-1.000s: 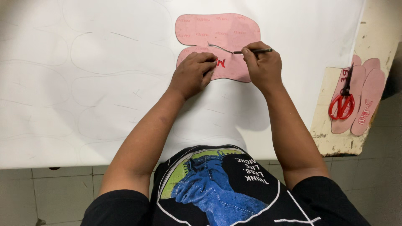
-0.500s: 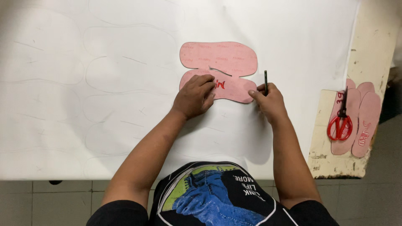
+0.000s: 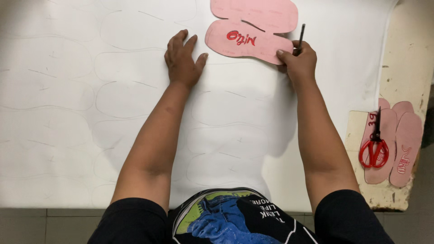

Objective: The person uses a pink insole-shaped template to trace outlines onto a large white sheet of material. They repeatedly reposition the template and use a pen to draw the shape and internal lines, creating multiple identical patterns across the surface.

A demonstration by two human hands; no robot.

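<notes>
A large white sheet [image 3: 135,117] covers the table, marked with several pencilled sole outlines. On it at the top lie two pink sole-shaped templates [image 3: 246,40], the nearer one with red writing. My left hand [image 3: 183,58] rests flat on the sheet, fingers spread, just left of the nearer template and apart from it. My right hand [image 3: 298,61] grips a dark pen [image 3: 301,37] held upright and touches the right end of the nearer template with its fingertips.
At the right, past the sheet's edge, red-handled scissors [image 3: 374,149] lie on several more pink templates [image 3: 402,144] on a worn cream board [image 3: 357,131]. The table's front edge runs along the bottom, above a tiled floor.
My left hand has come off the nearer template and moved left onto the bare sheet. My right hand has swung the pen from lying level to upright at the template's right end.
</notes>
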